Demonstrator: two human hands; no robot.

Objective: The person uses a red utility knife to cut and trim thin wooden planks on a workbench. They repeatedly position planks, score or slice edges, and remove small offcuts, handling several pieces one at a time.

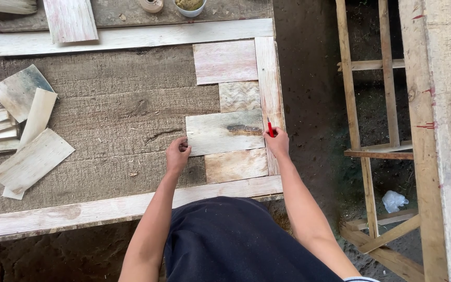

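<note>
At the centre of the frame, in the head view, a pale wooden board piece with a dark stain lies flat on the brown worktable, its right end butted against the upright strip of a light wooden frame. The left hand rests on the board's lower left corner, fingers curled down and pressing on the wood rather than wrapped round it. The right hand is closed around a red pencil, whose tip stands at the seam between the board's right end and the frame strip.

Above this board sit two more pieces inside the frame: a greyish square and, higher, a pinkish panel. Below it lies a tan piece, touching the frame's lower rail.

At the left of the frame a loose heap of thin offcuts lies on the table, well apart from the hands. At the top edge stand a small bowl and a roll of tape. On the right, over the dirt floor, stands a ladder-like wooden rack.
</note>
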